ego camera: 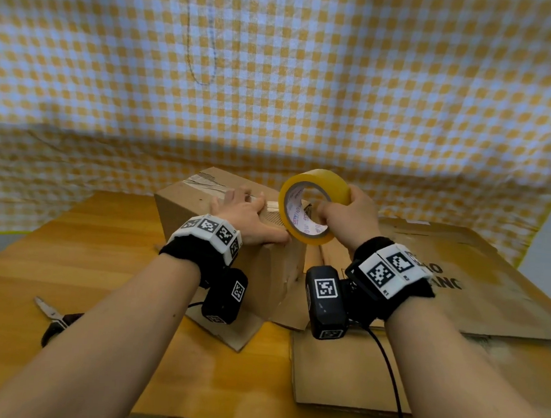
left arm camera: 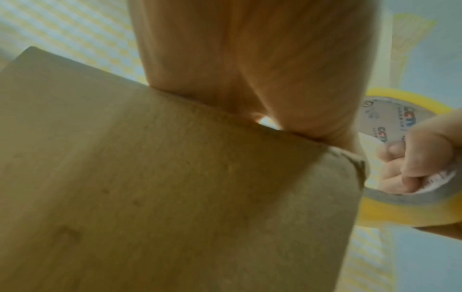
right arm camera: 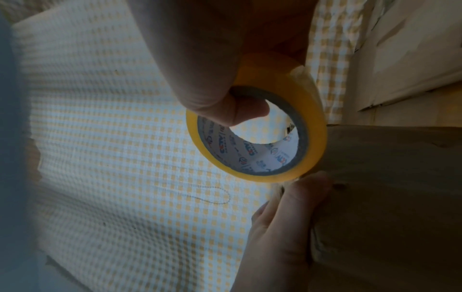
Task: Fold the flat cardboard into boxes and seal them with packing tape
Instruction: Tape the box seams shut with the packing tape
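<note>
A folded brown cardboard box (ego camera: pixel 195 209) stands on the wooden table (ego camera: pixel 75 259), with clear tape strips across its top seam. My left hand (ego camera: pixel 250 216) lies flat on the box top, fingers straight, thumb at the near right corner. My right hand (ego camera: pixel 352 215) grips a yellow tape roll (ego camera: pixel 314 205) just right of the box top, fingers through its core. In the left wrist view the box side (left arm camera: pixel 150 187) fills the frame and the roll (left arm camera: pixel 390 213) sits at its right edge. The right wrist view shows the roll (right arm camera: pixel 260 138) beside the box (right arm camera: pixel 390 177).
Flat cardboard sheets (ego camera: pixel 459 282) lie on the table to the right, one smaller piece (ego camera: pixel 337 375) in front. Scissors (ego camera: pixel 54 320) lie at the left near the table's front. A yellow checked cloth (ego camera: pixel 278 77) hangs behind.
</note>
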